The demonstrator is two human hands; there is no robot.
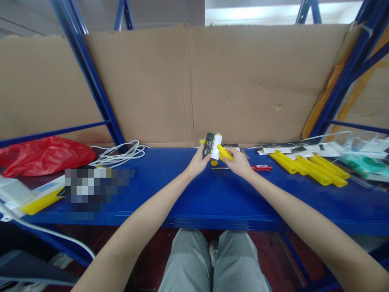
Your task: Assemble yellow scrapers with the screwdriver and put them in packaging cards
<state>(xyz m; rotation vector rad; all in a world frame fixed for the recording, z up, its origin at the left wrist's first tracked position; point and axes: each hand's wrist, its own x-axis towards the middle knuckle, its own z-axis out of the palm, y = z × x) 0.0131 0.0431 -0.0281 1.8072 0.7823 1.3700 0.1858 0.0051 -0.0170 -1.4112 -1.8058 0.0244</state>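
Note:
My left hand (198, 160) is closed around a small black-and-white printed piece (212, 146), with yellow showing at its edges. I cannot make out what kind of thing it is. A short yellow tube (225, 153) is gripped in my right hand (237, 162), its tip against or just in front of the piece's white face. Both hands are above the blue shelf, close to its back. A screwdriver with a red handle (261, 168) lies below my right hand, its thin shaft pointing left.
Several yellow tubes (316, 170) lie at the right beside white and black strips (304, 149) and a green-and-white packet (361, 165). At the left are a coiled white cable (129, 155), a red plastic bag (48, 155) and a blurred patch. Cardboard (194, 85) stands behind the blue shelf (206, 202).

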